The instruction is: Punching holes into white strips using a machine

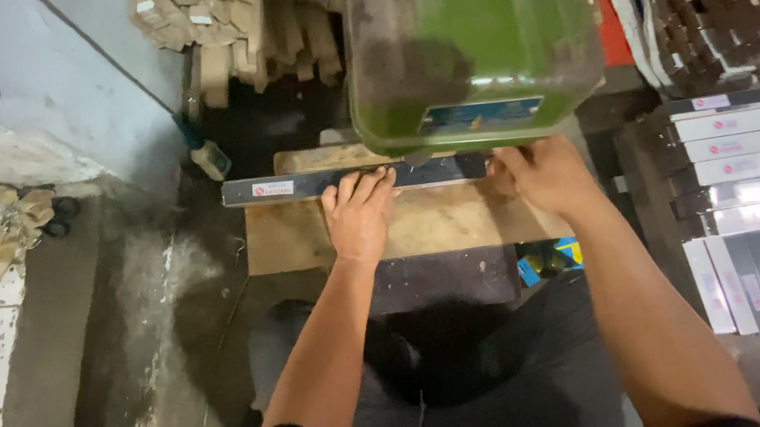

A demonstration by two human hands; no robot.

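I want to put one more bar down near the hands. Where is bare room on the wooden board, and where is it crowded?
The wooden board is bare between the left hand and right hand, and on its left part, below the dark bar. It is crowded under the green machine, and at right, where stacked bars lie.

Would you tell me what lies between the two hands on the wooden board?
In the head view, the long dark box spans between the left hand and right hand, under the green machine.
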